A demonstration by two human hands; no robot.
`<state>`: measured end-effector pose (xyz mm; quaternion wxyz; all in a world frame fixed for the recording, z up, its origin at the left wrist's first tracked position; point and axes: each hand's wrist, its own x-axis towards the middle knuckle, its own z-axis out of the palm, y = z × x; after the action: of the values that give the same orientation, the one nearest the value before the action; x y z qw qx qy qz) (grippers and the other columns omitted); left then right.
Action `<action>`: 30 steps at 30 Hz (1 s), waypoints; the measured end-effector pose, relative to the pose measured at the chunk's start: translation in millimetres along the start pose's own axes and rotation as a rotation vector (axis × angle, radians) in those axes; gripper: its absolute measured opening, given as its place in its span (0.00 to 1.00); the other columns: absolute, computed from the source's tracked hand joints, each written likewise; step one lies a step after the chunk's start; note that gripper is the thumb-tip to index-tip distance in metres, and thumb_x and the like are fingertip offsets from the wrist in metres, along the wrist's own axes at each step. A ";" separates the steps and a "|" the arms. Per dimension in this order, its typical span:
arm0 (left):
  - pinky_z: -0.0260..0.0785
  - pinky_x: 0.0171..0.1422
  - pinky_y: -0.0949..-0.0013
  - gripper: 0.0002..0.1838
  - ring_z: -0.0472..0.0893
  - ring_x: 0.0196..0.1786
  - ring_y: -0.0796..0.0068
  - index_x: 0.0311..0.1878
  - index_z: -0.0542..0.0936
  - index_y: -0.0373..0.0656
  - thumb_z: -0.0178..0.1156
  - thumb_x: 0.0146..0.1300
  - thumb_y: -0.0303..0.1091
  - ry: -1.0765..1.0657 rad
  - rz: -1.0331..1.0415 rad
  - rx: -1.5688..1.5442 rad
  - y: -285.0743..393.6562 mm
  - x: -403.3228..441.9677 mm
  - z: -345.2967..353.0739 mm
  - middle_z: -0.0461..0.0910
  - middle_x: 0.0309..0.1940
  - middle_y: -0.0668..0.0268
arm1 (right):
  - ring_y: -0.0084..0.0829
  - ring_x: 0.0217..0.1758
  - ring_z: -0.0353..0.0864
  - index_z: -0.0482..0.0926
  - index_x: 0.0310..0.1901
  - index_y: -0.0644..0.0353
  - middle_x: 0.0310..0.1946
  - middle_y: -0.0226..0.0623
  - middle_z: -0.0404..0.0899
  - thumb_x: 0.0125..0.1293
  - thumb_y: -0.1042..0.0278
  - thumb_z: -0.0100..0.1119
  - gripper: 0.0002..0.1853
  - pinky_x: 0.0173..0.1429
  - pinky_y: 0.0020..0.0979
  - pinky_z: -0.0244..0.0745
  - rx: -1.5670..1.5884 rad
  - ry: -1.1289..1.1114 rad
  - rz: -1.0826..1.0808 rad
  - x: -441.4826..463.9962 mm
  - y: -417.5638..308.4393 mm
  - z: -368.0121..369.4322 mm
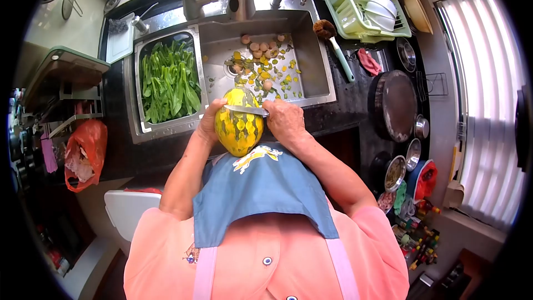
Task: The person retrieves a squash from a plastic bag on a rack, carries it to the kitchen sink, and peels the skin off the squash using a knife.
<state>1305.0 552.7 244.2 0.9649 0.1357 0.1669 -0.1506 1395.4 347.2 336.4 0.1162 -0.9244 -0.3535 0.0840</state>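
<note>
A partly peeled yellow and green pumpkin [239,131] rests upright against the blue apron at the sink's front edge. My left hand [210,122] presses on its left side, with the thumb near the top by the tip of the blade. In my right hand [285,120] is a knife [246,110], its blade lying across the upper part of the pumpkin. The fingers of my right hand are curled round the handle, which they hide. Bits of green and yellow peel [265,72] lie in the sink basin [319,58] beyond, among several brownish round pieces.
Leafy greens [169,80] fill the left basin. Taps [241,0] rise behind the sink. On the right are a brush [340,58], a green dish rack [355,19], a red cloth [368,62] and a large round pan [398,105]. A red bag [86,153] hangs at left.
</note>
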 end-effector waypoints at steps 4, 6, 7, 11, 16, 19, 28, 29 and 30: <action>0.83 0.62 0.57 0.30 0.88 0.52 0.60 0.66 0.76 0.34 0.63 0.68 0.46 0.003 -0.004 -0.071 -3.0 2.9 0.6 0.86 0.54 0.52 | 0.49 0.37 0.89 0.86 0.37 0.53 0.30 0.43 0.86 0.65 0.69 0.58 0.06 0.40 0.50 0.83 -0.041 0.088 0.071 13.9 38.5 35.3; 0.82 0.62 0.57 0.30 0.88 0.54 0.60 0.66 0.76 0.35 0.63 0.68 0.46 -0.006 -0.003 -0.093 -7.9 5.1 -7.0 0.86 0.55 0.53 | 0.49 0.39 0.89 0.87 0.37 0.53 0.31 0.44 0.87 0.66 0.67 0.58 0.07 0.42 0.49 0.84 -0.097 -0.010 0.227 16.7 50.4 41.0; 0.82 0.63 0.57 0.31 0.88 0.54 0.60 0.66 0.76 0.35 0.63 0.67 0.46 -0.037 0.000 -0.093 -10.6 3.7 -5.6 0.86 0.55 0.53 | 0.49 0.39 0.90 0.87 0.37 0.54 0.32 0.45 0.88 0.66 0.67 0.58 0.08 0.43 0.49 0.84 -0.128 -0.061 0.310 17.3 60.6 44.2; 0.82 0.63 0.58 0.33 0.88 0.54 0.60 0.66 0.77 0.35 0.62 0.66 0.51 -0.030 0.024 -0.020 -4.5 -3.2 -0.9 0.86 0.55 0.53 | 0.52 0.38 0.89 0.88 0.37 0.47 0.30 0.46 0.87 0.69 0.65 0.58 0.08 0.42 0.51 0.82 0.069 -0.037 0.300 8.4 58.8 1.7; 0.82 0.63 0.55 0.34 0.87 0.55 0.59 0.66 0.77 0.37 0.62 0.67 0.55 -0.016 0.127 -0.131 -8.0 2.5 -5.4 0.86 0.55 0.53 | 0.50 0.36 0.88 0.86 0.37 0.50 0.32 0.41 0.86 0.63 0.70 0.64 0.03 0.41 0.50 0.82 0.061 0.004 0.065 -7.3 14.9 -7.5; 0.81 0.63 0.53 0.34 0.87 0.55 0.58 0.67 0.76 0.37 0.61 0.68 0.55 -0.002 0.142 -0.142 -12.6 7.6 -16.9 0.86 0.55 0.53 | 0.48 0.34 0.88 0.84 0.36 0.52 0.30 0.42 0.85 0.63 0.71 0.61 0.03 0.39 0.49 0.83 0.067 0.001 -0.016 -11.1 3.6 4.0; 0.81 0.63 0.53 0.38 0.87 0.55 0.55 0.67 0.76 0.34 0.62 0.65 0.57 -0.088 0.135 -0.076 -20.5 8.8 -28.7 0.85 0.57 0.49 | 0.50 0.35 0.88 0.85 0.37 0.51 0.31 0.42 0.86 0.67 0.68 0.59 0.05 0.38 0.50 0.83 0.105 0.003 0.168 -1.6 45.6 21.0; 0.82 0.63 0.54 0.38 0.87 0.56 0.55 0.67 0.76 0.34 0.62 0.65 0.57 -0.077 0.135 -0.077 -22.7 7.0 -31.1 0.85 0.57 0.49 | 0.49 0.34 0.88 0.85 0.37 0.51 0.31 0.42 0.86 0.67 0.68 0.60 0.04 0.38 0.49 0.83 0.104 0.017 0.121 -7.4 33.5 14.8; 0.82 0.63 0.54 0.38 0.87 0.56 0.55 0.67 0.76 0.34 0.62 0.65 0.57 -0.075 0.139 -0.072 -16.6 4.9 -18.1 0.85 0.57 0.49 | 0.49 0.34 0.88 0.85 0.38 0.51 0.30 0.42 0.86 0.67 0.68 0.60 0.04 0.38 0.49 0.83 0.100 0.041 0.071 -7.7 21.0 5.5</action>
<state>1298.7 542.0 222.5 0.9829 0.1062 0.1263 -0.0820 1401.7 327.7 325.9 0.1664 -0.9309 -0.3136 0.0865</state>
